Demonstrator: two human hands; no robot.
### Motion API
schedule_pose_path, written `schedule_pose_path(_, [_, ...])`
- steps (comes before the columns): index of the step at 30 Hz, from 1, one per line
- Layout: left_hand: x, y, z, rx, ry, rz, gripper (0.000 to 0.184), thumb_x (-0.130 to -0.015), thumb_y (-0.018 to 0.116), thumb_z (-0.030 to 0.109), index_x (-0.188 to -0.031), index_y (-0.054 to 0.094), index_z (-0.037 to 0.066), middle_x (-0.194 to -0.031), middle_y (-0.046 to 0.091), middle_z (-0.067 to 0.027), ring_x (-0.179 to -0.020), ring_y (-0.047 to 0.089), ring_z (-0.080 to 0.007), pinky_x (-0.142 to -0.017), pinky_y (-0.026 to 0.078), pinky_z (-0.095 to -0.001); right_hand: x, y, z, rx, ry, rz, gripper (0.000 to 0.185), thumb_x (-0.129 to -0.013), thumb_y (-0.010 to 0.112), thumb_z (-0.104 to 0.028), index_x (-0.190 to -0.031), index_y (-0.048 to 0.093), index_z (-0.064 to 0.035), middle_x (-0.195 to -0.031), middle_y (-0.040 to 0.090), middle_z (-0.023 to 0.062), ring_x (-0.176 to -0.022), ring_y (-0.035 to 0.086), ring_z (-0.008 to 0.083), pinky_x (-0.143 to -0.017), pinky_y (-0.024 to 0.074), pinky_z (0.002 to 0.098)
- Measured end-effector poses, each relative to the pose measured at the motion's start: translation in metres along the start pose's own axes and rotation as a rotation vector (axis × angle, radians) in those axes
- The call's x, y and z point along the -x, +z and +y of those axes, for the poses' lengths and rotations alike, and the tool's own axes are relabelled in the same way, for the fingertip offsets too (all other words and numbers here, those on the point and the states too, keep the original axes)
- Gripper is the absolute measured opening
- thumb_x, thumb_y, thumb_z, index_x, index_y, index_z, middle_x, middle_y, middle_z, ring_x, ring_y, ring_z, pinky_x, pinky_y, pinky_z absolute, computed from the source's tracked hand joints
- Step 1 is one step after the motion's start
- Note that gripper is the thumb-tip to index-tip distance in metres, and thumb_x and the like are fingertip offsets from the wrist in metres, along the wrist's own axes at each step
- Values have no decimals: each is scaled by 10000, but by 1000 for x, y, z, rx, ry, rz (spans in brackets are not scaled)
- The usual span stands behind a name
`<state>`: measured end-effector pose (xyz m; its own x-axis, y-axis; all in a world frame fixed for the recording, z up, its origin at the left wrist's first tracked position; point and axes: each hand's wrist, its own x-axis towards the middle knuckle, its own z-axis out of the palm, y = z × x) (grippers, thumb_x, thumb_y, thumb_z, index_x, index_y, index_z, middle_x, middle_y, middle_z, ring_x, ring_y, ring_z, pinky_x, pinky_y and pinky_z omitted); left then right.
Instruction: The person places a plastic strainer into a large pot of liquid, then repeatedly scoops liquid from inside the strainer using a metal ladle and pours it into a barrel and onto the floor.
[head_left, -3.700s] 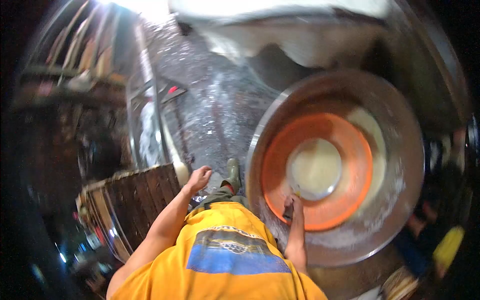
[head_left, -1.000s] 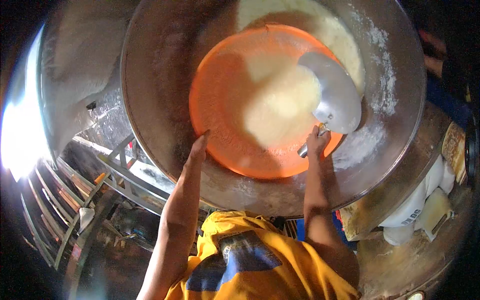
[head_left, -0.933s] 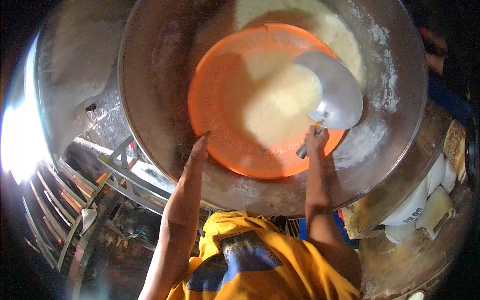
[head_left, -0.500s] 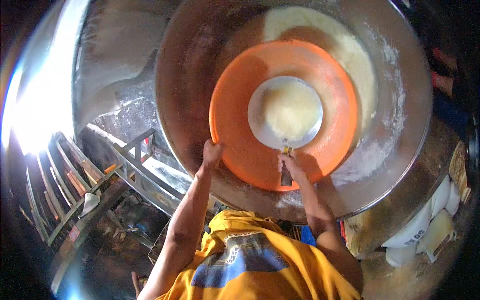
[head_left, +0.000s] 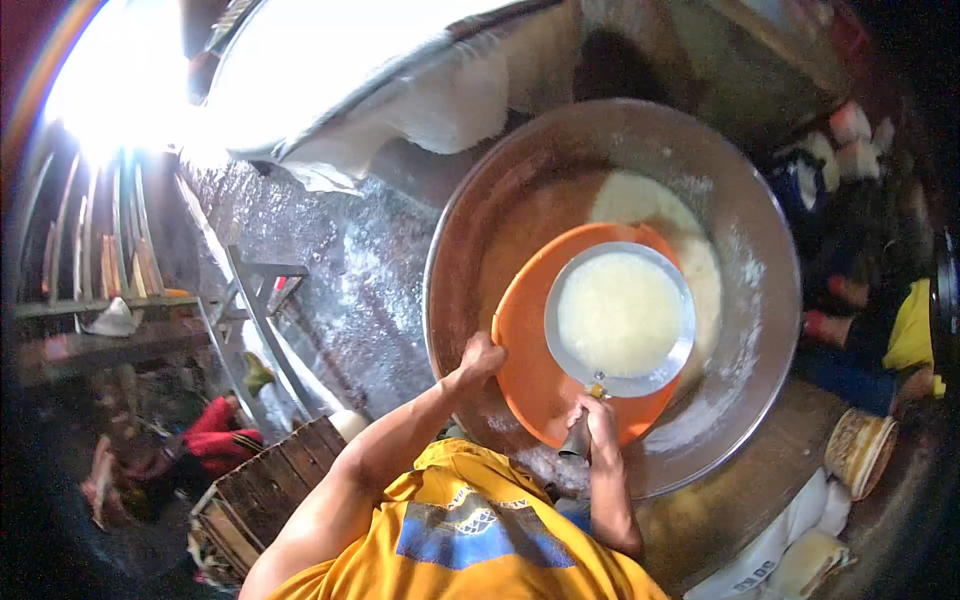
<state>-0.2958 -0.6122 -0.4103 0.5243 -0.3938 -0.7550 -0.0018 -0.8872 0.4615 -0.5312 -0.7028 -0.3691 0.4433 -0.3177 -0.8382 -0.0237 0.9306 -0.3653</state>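
Note:
My left hand (head_left: 483, 355) is closed around the left rim of an orange plastic basin (head_left: 525, 375). Inside the fingers of my right hand (head_left: 598, 420) is the dark handle of a round metal saucepan (head_left: 683, 335). The pan is over the basin, hiding much of its inside, and a pale, creamy liquid (head_left: 620, 310) fills most of it. Both are within a wide metal vat (head_left: 462, 265). More pale material (head_left: 640, 195) lies in the vat beyond the basin, and white residue marks its right wall.
To the left are a metal frame (head_left: 255, 320), a slatted wooden crate (head_left: 270, 480) and part of a person in red clothing (head_left: 222, 435). A bucket (head_left: 860, 450) and white sacks (head_left: 760, 550) stand at lower right. Someone's yellow garment (head_left: 908, 330) shows at far right.
The view has shifted, so the vat appears lower and further right. The saucepan looks raised and fuller, and now covers more of the basin. Both hands keep their grips.

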Motion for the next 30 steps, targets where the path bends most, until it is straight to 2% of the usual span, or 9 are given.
schedule_pose_path(6, [12,10,-9,133,158,-9,293,-638,520,132,-818,630,-72,-775,618,-252,-773,636,-318,-648,500,-392,35,73,-51,-96,-72,36,80,-819,469,-48,-749,434,-37,-564,430,41,-466,449,148,-462,436,274])
schedule_pose_path(8, [14,12,-7,142,173,-36,290,-638,515,145,-782,624,-82,-727,614,-247,-729,641,-311,-619,501,-392,70,136,-70,79,-367,-115,86,-814,454,-25,-871,390,-29,-596,433,51,-502,474,131,-456,459,247])
schedule_pose_path(12, [28,5,0,294,226,-33,236,-648,500,102,-716,597,-103,-634,602,-210,-620,633,-308,-531,498,-389,14,156,-98,-233,-74,-323,75,-823,418,-22,-753,436,-2,-621,467,74,-541,498,149,-488,492,244])
schedule_pose_path(13, [27,8,1,313,221,-57,228,-651,499,97,-704,593,-105,-618,595,-207,-587,624,-299,-502,490,-387,4,171,-108,-148,-168,-454,138,-821,414,-11,-687,448,0,-646,480,87,-581,514,160,-520,504,257])
schedule_pose_path(14, [31,7,-5,335,218,-88,221,-654,498,91,-692,589,-106,-602,587,-204,-553,614,-289,-472,482,-386,2,192,-111,-248,-183,-318,86,-787,399,70,-766,431,-7,-628,468,74,-527,495,145,-505,500,244])
schedule_pose_path(21, [65,-31,0,355,235,-176,214,-674,482,78,-662,585,-109,-570,574,-205,-508,604,-279,-429,476,-388,-43,271,-165,-36,-673,-70,141,-663,451,56,-770,381,-4,-675,460,84,-540,519,213,-519,487,348])
schedule_pose_path(24, [65,-43,-4,348,243,-209,222,-674,487,79,-674,589,-118,-589,583,-216,-525,611,-286,-450,489,-393,-19,281,-176,-17,-803,93,190,-701,465,15,-884,416,12,-702,505,122,-555,546,242,-544,489,375])
schedule_pose_path(26, [45,-23,-21,376,330,-145,223,-673,494,81,-681,590,-121,-597,587,-218,-532,613,-289,-451,490,-398,67,312,-144,236,-844,267,61,-730,472,-43,-788,472,-26,-658,504,79,-597,547,202,-530,464,333])
schedule_pose_path(30, [58,-51,-31,407,252,-208,227,-671,524,105,-689,591,-111,-615,596,-214,-562,623,-291,-497,502,-390,93,221,-157,233,-947,41,152,-829,429,-115,-686,419,-62,-579,424,37,-519,436,141,-486,383,270])
